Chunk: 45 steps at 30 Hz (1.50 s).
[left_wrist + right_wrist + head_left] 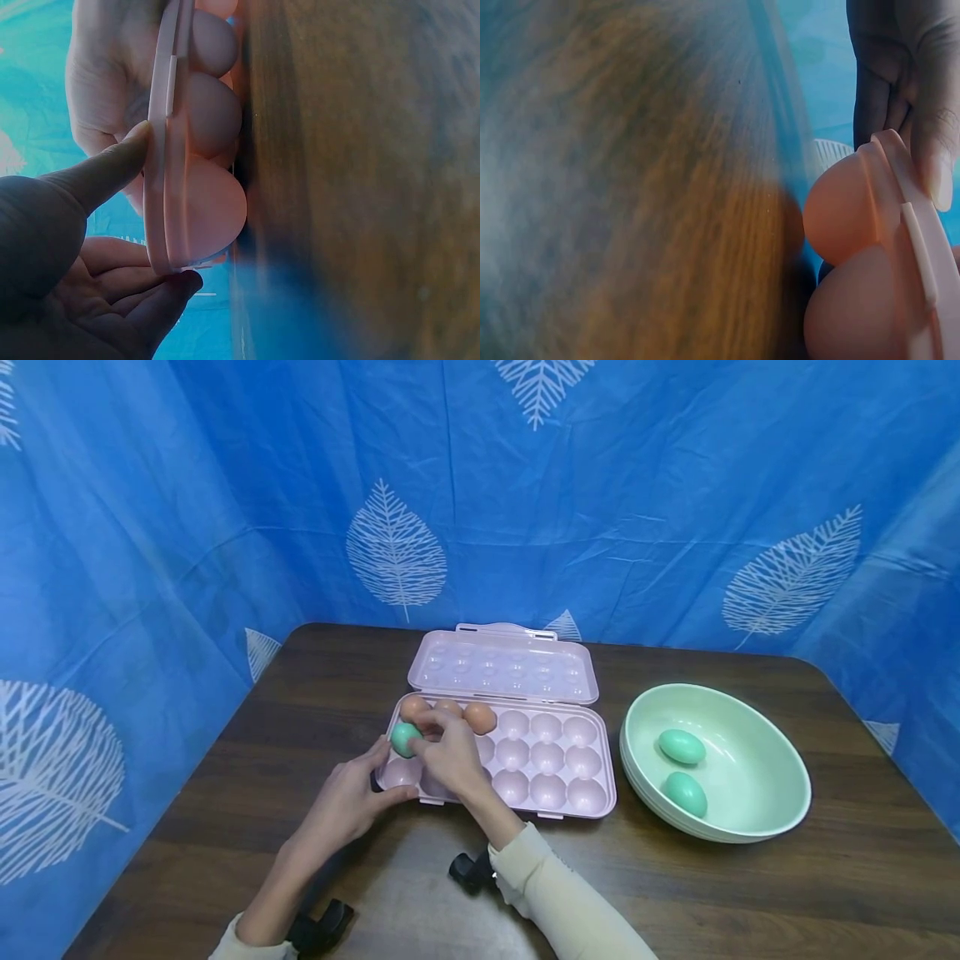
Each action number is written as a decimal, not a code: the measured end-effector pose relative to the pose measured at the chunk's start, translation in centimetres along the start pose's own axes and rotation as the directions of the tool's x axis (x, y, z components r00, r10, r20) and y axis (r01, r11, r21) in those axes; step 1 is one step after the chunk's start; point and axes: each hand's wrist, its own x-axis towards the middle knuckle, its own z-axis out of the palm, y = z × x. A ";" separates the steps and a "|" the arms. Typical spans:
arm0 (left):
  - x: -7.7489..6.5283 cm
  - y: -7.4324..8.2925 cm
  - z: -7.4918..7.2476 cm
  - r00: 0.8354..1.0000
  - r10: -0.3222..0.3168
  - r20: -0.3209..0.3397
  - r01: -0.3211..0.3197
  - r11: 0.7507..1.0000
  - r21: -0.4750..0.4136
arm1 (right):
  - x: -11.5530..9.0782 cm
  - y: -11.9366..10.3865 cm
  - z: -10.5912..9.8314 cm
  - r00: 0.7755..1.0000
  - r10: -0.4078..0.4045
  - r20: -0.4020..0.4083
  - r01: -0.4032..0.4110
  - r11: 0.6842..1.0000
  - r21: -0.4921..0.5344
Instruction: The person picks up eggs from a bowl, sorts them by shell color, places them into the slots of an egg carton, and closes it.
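A pink plastic egg tray (529,775) lies on the table with its lid (502,667) folded back. Three brown eggs (480,717) sit in the left cups of its back row. With thumb and fingers, my right hand (453,755) pinches a green egg (406,739) over the left end of the middle row; whether the egg touches its cup I cannot tell. My left hand (352,797) grips the tray's near left corner. In the left wrist view its thumb (105,174) presses the front rim and its fingers meet the end. Some cups are hidden under my right hand.
To the right of the tray stand light green bowls (757,760), nested together, with two green eggs (682,747) in the top one. The dark wooden table (262,752) ends at a blue leaf-print curtain (637,510) behind and at the sides.
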 end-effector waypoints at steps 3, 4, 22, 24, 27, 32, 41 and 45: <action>0.0 0.0 0.1 1.000 -0.001 -0.001 0.001 1.000 -0.001 | 0.0 0.0 -0.1 1.000 -0.003 -0.007 0.003 1.000 -0.009; 0.1 0.1 0.0 1.000 -0.004 -0.002 0.004 1.000 0.000 | 0.0 0.1 -0.1 1.000 -0.001 -0.009 0.001 1.000 -0.010; 0.0 0.2 0.1 0.999 -0.033 0.013 0.033 0.999 0.000 | -0.5 0.0 -0.9 0.997 0.016 -0.072 -0.019 0.999 -0.037; -0.1 0.2 0.1 0.999 -0.035 0.012 0.035 0.999 0.000 | -0.6 0.0 -1.0 0.998 0.013 -0.063 -0.014 1.000 -0.025; -0.1 0.2 0.0 0.999 -0.036 0.016 0.036 0.999 -0.004 | -0.8 -0.1 -1.3 0.999 0.015 -0.043 -0.015 1.000 -0.011; -0.1 0.2 0.0 0.999 -0.031 0.017 0.031 1.000 -0.003 | -1.2 -0.7 -2.4 1.000 -0.014 0.014 0.014 0.998 0.061; 0.1 0.2 0.0 0.999 -0.042 0.024 0.042 0.999 0.015 | -2.3 -4.2 -4.3 0.995 -0.074 0.060 0.062 0.981 0.182; 0.1 0.2 0.0 0.999 -0.044 0.025 0.044 0.999 0.014 | -2.2 -3.9 -4.5 0.997 -0.062 0.040 0.055 0.986 0.155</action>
